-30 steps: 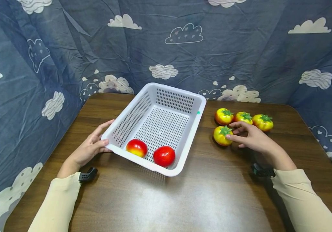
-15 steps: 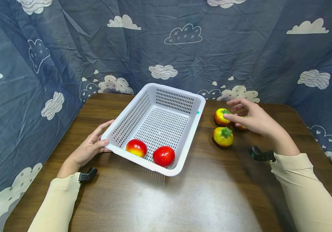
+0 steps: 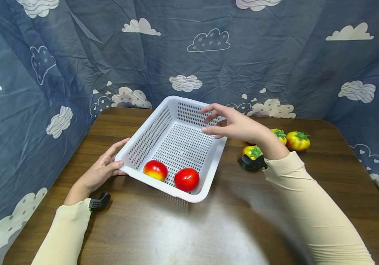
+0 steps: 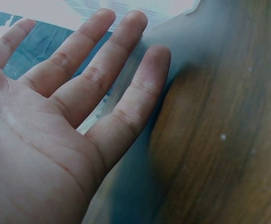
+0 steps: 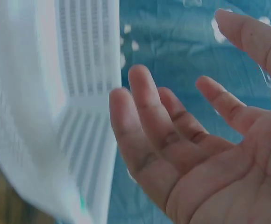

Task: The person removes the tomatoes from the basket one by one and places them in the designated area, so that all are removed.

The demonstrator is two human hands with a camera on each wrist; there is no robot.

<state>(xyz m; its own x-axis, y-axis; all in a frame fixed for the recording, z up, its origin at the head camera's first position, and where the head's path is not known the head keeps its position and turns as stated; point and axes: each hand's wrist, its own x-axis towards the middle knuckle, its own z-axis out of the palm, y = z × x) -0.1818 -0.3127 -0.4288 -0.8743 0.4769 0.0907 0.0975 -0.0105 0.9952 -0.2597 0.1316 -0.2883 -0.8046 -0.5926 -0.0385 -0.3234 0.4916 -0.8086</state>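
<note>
My left hand (image 3: 99, 170) holds the near left corner of a white perforated plastic basket (image 3: 163, 187), the thumb on its rim. In the left wrist view its fingers (image 4: 126, 109) reach out against the basket's outside. Two smooth red fruits lie in the basket's near end: one red and yellow (image 3: 155, 170), the other redder (image 3: 186, 179). Over the basket's far right part hovers my right hand (image 3: 230, 123), fingers spread and slightly bent, holding nothing. The right wrist view shows its bare palm (image 5: 229, 186) beside the basket wall.
Yellow-red fruits with green leafy tops sit on the right: one in front (image 3: 251, 151), one behind (image 3: 279, 135), one farther right (image 3: 297, 141). My right forearm partly hides this group. A brown wooden table (image 3: 176, 235) lies beneath, a cloud-patterned cloth (image 3: 259, 66) behind.
My right hand has let go of the front leafy-topped fruit, risen over the rear fruits, then swung left across the basket with nothing in it. The left hand and basket have stayed put.
</note>
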